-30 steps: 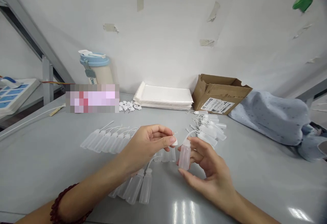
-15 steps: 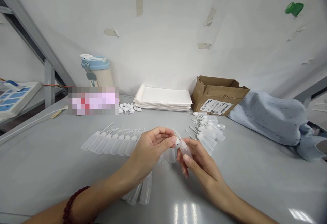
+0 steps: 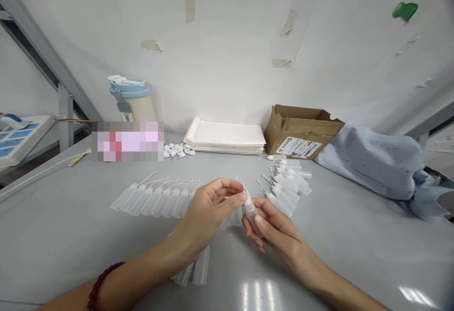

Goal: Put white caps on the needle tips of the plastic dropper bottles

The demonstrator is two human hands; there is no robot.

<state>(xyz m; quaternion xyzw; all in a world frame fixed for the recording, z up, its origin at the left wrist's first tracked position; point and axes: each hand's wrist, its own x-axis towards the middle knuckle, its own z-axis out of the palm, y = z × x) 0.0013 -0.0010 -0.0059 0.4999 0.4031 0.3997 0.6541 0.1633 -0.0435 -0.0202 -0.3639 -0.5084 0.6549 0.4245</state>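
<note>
The bottle (image 3: 253,217) looks smooth plastic, the tabletop (image 3: 354,240) glossy, the box (image 3: 307,132) cardboard.

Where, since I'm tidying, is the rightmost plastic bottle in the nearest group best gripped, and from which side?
Probably mid-body, from its right: the plastic bottle lies with that side exposed, a neighbouring bottle crowds its left, and the left hand hides its far end.

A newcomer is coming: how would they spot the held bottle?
In front of the stack of white envelopes, the left hand and right hand are close together over the table. The right hand holds a small translucent bottle, tilted, its neck by the left hand. The other bottles lie on the table; only this one is held.
</note>
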